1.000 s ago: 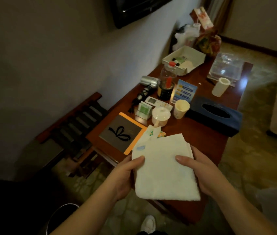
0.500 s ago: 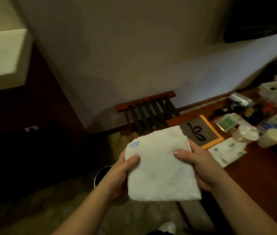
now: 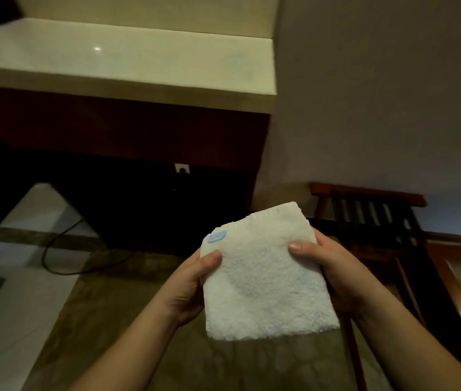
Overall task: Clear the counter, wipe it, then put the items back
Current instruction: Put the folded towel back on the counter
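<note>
I had the towel (image 3: pixel 266 280) folded into a thick white square, held up in the air between both hands over the floor. A small blue tag (image 3: pixel 217 237) sat at its upper left corner, just above my left thumb. My left hand (image 3: pixel 187 289) gripped the towel's left edge, thumb curled over the front and fingers hidden behind. My right hand (image 3: pixel 333 272) clamped the right edge the same way, thumb pressed onto the top face. Beyond the grip and up to the left stood the counter (image 3: pixel 127 66), its pale top bare where I could see it, with a dark wooden base beneath. A wall socket (image 3: pixel 182 168) showed in the shadow under it. A black cord (image 3: pixel 63 244) looped on the floor left of my hands. To the right of the grip stood a slatted wooden rack (image 3: pixel 370 213) against the wall.
</note>
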{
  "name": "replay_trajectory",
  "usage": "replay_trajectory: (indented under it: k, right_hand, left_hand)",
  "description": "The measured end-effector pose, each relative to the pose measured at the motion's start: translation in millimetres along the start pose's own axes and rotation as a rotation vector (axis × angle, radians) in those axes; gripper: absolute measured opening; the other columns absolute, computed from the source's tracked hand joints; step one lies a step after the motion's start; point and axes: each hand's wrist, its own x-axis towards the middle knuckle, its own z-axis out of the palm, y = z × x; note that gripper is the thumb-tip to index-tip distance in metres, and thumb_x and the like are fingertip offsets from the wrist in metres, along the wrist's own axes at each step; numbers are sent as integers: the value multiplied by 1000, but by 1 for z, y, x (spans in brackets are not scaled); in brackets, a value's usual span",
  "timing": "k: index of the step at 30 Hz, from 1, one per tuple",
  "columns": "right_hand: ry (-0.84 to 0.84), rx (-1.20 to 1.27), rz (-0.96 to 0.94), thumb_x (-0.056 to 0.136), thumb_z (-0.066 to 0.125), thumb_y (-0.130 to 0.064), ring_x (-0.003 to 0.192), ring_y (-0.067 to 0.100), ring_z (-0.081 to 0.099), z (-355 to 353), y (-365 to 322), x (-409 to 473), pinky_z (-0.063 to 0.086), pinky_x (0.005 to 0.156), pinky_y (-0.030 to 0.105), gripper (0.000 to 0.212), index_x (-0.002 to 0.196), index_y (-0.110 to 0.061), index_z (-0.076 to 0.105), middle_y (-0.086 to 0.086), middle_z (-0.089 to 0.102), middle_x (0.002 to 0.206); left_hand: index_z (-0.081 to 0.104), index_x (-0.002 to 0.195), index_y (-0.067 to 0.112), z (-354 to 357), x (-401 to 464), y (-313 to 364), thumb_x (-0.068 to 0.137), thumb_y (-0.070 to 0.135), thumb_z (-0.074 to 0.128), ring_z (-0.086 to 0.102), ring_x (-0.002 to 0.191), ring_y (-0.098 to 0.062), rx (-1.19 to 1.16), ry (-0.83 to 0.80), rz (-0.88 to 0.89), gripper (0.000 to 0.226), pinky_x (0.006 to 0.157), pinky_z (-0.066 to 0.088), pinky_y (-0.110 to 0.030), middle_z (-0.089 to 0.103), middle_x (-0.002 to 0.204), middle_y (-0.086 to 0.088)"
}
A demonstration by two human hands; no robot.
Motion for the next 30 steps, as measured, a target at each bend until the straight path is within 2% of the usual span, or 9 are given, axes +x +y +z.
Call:
replay_trajectory:
  k: [6,10,14,18,23,28,30]
  right_hand:
    - [-157,-57,38,76,65,-19,101,36,66,69,-6,46,56,73,39,44,119,-18,61,15,67,115]
    - [-217,-129,21,78,63,-19,99,37,66,104,-17,69,57,74,42,38,116,-19,63,15,68,113]
    - [-281,-192,-20,75,66,-20,94,36,68,131,-35,95,57,69,38,39,114,-18,62,14,70,108]
    - [-305,-272,-78,70,70,-23,95,36,68,156,-59,135,57,73,42,52,119,-15,56,13,69,108]
    - [-381,-218,-131,70,71,-22,87,32,71,182,-95,196,57,63,35,45,113,-19,59,10,72,101]
    - [-460,-124,-83,68,71,-25,93,34,69,207,-139,259,56,69,41,54,119,-16,58,15,70,107]
    - [-502,-73,-30,67,72,-26,89,33,70,215,-156,278,57,67,39,48,112,-10,65,18,70,105]
  left_hand:
    - [58,127,8,-46,-41,32,38,27,99,67,102,-36,-273,119,22,99,76,57,-45,66,118,-21]
    - [75,107,9,-63,-57,53,35,26,100,67,102,-34,-380,134,74,78,76,57,-46,68,115,-19]
    - [76,102,7,-73,-63,79,36,24,100,69,99,-32,-454,150,159,73,71,58,-43,70,112,-18]
    - [77,99,4,-85,-59,113,32,22,100,69,98,-32,-451,197,207,73,70,58,-45,70,110,-18]
    - [76,101,4,-101,-44,179,33,15,99,69,97,-36,-303,221,270,73,71,58,-47,69,110,-21]
    - [73,110,7,-104,-15,259,42,11,95,66,104,-37,-207,203,389,72,76,57,-48,67,117,-21]
    - [73,109,6,-105,-3,285,42,10,95,66,103,-37,-201,198,426,71,76,56,-49,67,116,-21]
